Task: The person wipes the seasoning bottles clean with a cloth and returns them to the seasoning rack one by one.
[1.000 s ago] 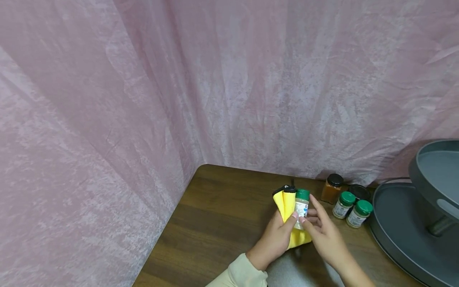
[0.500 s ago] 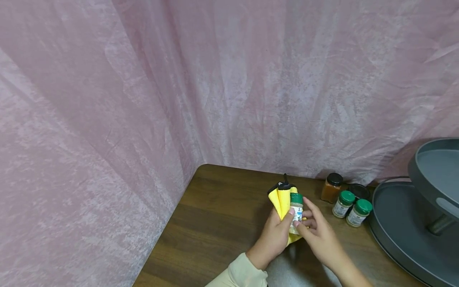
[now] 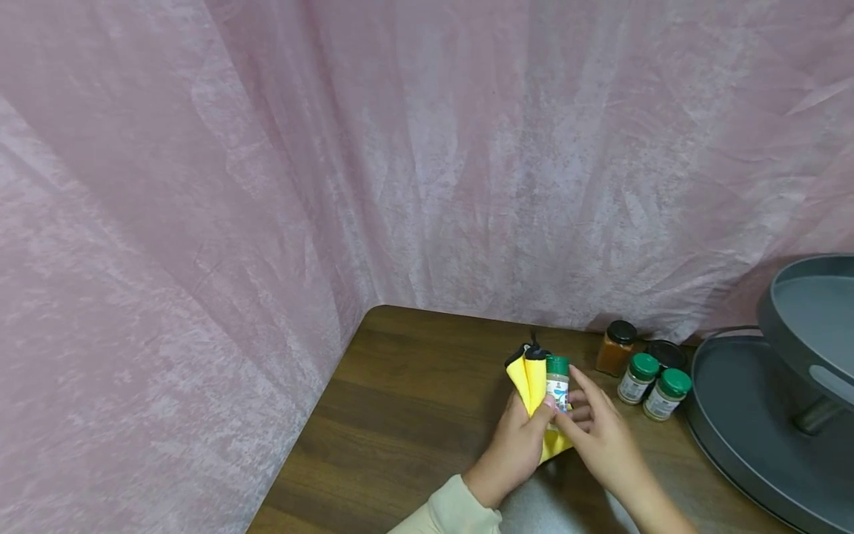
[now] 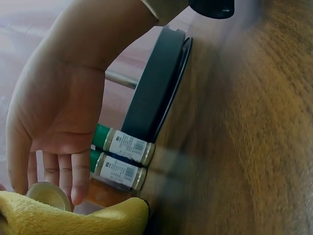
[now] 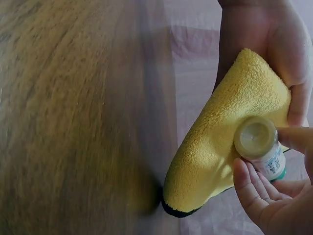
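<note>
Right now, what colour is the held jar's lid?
Green; the lid shows best in the head view.

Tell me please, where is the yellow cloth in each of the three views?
Head: yellow cloth in the lower part, right of centre.
Left wrist: yellow cloth at the bottom left.
Right wrist: yellow cloth right of centre.
Shared landmark: the held jar, next to it.

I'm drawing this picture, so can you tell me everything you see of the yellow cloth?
The cloth is yellow and looks fluffy, with black edging and a little black tab on top. It's folded and bunched. The left hand holds it against a green-lidded jar. I can't tell whether a corner touches the table.
</note>
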Available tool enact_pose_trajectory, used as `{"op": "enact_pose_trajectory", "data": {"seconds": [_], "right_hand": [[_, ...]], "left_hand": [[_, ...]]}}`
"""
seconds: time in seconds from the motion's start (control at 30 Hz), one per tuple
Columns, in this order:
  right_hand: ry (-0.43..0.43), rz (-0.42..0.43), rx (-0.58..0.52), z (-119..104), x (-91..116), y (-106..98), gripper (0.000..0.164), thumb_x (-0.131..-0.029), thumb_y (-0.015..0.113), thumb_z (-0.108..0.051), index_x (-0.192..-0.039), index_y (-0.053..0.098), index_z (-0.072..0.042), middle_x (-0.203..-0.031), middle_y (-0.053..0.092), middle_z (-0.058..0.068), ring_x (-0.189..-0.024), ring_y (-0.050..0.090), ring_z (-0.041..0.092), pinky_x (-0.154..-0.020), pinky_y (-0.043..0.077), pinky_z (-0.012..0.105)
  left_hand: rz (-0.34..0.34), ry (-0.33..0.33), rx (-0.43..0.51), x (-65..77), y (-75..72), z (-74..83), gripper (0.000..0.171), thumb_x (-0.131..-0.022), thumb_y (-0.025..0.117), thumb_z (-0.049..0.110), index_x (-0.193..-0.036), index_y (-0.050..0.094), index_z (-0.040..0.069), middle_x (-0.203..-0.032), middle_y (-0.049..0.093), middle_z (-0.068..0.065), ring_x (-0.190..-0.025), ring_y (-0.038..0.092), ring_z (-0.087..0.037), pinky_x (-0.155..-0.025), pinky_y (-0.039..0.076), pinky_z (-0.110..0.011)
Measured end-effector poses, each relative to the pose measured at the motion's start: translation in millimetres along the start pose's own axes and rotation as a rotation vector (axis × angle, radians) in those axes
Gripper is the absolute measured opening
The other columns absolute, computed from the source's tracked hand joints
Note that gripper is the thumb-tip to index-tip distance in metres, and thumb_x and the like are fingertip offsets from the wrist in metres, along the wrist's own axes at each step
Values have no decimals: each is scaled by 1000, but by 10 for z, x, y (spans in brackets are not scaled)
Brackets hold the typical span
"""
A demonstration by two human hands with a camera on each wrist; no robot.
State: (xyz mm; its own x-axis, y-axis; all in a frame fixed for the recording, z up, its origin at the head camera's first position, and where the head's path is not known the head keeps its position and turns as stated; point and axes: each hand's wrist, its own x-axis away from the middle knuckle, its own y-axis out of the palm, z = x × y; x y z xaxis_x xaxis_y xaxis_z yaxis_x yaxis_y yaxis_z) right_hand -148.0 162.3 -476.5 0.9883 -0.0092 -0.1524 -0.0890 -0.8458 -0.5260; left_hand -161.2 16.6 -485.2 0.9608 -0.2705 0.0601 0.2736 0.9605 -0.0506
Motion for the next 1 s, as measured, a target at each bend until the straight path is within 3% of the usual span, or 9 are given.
{"op": "enact_pose_trajectory", "data": {"seconds": [0.2,0.37,0.47,0.7,0.83,1.0], "right_hand": [[-53,-12,6,-26,38,53,68,-93,74,-17,-153,42,-9,-114,65,15,-82,65,4,-71,57,22],[-35,-55,-21,-40,60,57,65,-98,67,-20,-156,38,-19,-121,68,14,-91,67,7,-74,57,23],[-46,-57,-45,-42,57,55,66,-98,66,-19,-157,35,-19,-121,69,13,-95,67,9,-76,57,24],[-25,-42,-75,-40,28,22,72,-98,66,-16,-159,28,-12,-124,60,18,-102,67,23,-76,56,22],[-11,-17,-47,-24,18,-6,71,-100,65,-19,-159,27,-11,-125,57,19,-107,62,27,-78,54,21],[-35,29,-14,-7,8,-14,70,-99,66,-20,-158,30,-8,-120,57,17,-101,60,19,-78,54,21]], "left_hand": [[26,-5,70,-33,-63,1,43,-106,49,38,-142,39,16,-120,56,-2,-103,60,-11,-87,53,-24],[35,-5,105,-54,-95,-2,41,-106,48,38,-140,41,15,-119,58,-4,-102,62,-13,-87,55,-26],[23,-11,112,-46,-95,6,41,-106,49,39,-139,41,16,-118,58,-3,-101,63,-13,-87,55,-26],[-33,21,76,-25,-61,35,36,-107,48,37,-137,44,18,-120,57,1,-103,62,-9,-90,53,-23],[-44,-2,33,-2,-42,47,34,-106,49,37,-134,46,18,-118,58,3,-101,61,-7,-89,53,-24],[-47,-4,3,6,-19,40,34,-106,50,37,-134,46,18,-118,58,4,-101,61,-6,-89,52,-25]]}}
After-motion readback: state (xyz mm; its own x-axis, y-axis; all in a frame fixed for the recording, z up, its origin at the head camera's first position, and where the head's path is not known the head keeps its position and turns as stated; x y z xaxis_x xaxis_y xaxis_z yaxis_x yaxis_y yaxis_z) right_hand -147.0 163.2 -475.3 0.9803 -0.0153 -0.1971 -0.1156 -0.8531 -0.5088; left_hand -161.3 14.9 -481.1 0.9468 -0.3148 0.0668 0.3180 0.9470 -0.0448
